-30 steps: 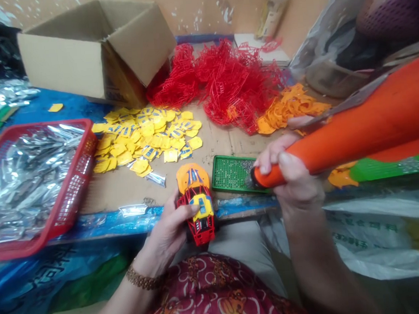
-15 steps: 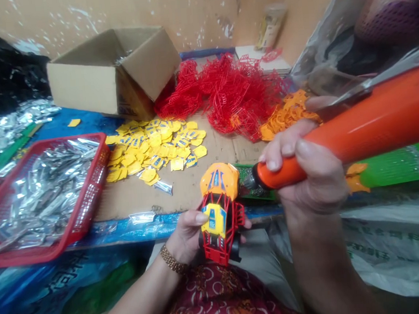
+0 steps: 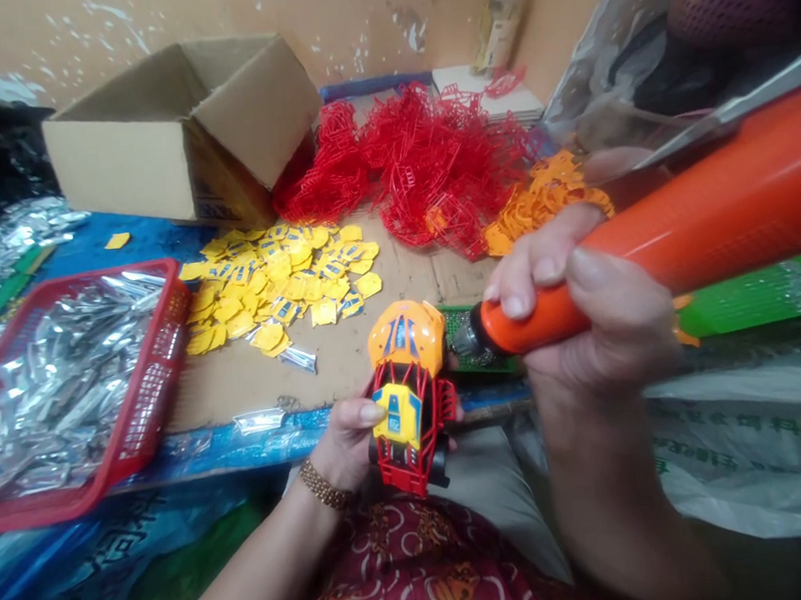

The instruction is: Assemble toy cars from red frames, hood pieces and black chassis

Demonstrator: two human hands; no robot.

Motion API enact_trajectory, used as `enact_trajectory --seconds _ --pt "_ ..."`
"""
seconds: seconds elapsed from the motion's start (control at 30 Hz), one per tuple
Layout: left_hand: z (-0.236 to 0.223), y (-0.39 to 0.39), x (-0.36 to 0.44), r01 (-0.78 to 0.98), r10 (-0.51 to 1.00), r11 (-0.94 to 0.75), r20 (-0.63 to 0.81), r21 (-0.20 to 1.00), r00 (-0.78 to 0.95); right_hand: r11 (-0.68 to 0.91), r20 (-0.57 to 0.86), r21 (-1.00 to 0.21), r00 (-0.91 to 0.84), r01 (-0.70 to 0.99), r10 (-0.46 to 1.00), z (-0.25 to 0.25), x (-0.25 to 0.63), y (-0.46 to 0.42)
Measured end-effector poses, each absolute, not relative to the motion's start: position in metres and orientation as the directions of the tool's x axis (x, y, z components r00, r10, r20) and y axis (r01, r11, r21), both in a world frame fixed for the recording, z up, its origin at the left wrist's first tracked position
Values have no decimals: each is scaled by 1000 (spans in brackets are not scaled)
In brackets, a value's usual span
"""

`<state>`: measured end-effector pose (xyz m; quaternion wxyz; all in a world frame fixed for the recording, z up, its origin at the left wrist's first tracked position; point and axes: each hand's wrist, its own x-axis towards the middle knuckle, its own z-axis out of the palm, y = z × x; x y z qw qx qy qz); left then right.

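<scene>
My left hand (image 3: 349, 443) is closed around a toy car (image 3: 399, 416), held over my lap at the table's front edge. The car has an orange hood, a red cage frame and a yellow panel with blue stickers. My left thumb presses beside that yellow panel; the other fingers are mostly hidden under the car. My right hand (image 3: 583, 323) grips an orange power screwdriver (image 3: 699, 212) near its dark nose. That nose points left at the side of the orange hood; whether it touches cannot be made out.
A red basket (image 3: 138, 413) of silvery strips stands at the left. Yellow panels (image 3: 281, 282) lie heaped mid-table, with red frames (image 3: 424, 169) and orange parts (image 3: 538, 201) behind. A cardboard box (image 3: 120, 174) sits at the back left. A green tray (image 3: 762, 308) lies right, partly behind my right hand.
The whole view has shifted slightly, so the table things appear further left and a little higher. Both hands keep their holds on the toy car and the power screwdriver.
</scene>
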<state>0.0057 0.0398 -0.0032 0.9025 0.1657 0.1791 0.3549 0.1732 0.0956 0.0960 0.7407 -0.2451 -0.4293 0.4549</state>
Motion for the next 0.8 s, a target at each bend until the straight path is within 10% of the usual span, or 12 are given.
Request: enact_trajectory --seconds 0.5,0.8 --pt "18 64 -12 -461 778 595 -328 658 536 553 466 -772 314 -313 828 69 187 120" --pt "21 49 -16 -521 759 635 -333 571 559 481 420 -850 275 -214 865 48 171 128"
